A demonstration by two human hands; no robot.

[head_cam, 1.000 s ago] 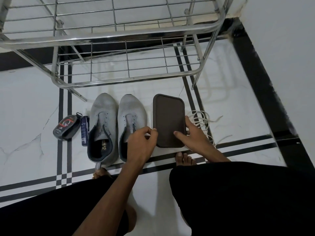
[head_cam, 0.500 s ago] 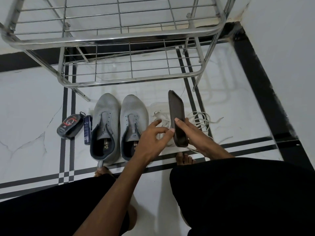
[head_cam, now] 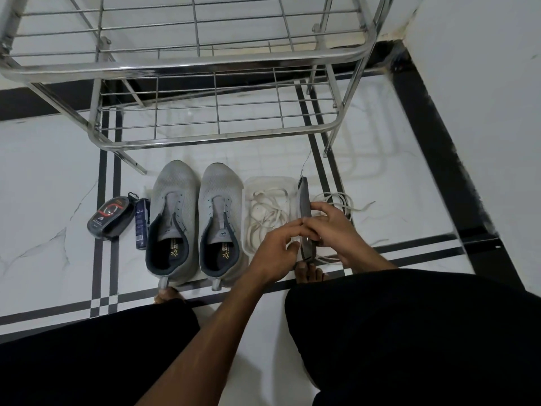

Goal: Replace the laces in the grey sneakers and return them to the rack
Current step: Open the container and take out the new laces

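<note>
Two grey sneakers, the left one point(head_cam: 172, 218) and the right one point(head_cam: 221, 221), stand side by side on the floor with no laces in their eyelets. Right of them sits a white box point(head_cam: 273, 180) with loose white laces point(head_cam: 268, 213) inside. Its dark lid point(head_cam: 306, 218) stands on edge along the box's right side. My right hand point(head_cam: 333, 230) grips the lid. My left hand point(head_cam: 278, 253) touches the lid's near end with curled fingers. More white laces point(head_cam: 336, 200) lie on the floor behind my right hand.
A steel shoe rack point(head_cam: 219, 136) stands just beyond the sneakers, its lower shelf bare. A shoe polish sponge case point(head_cam: 109, 216) and a small blue tube point(head_cam: 142, 224) lie left of the sneakers. A white wall point(head_cam: 483, 112) rises at the right. My knees fill the foreground.
The dark lid has been lifted off the box and tipped onto its edge to the right, which uncovers the laces inside. My left hand has moved right to the lid.
</note>
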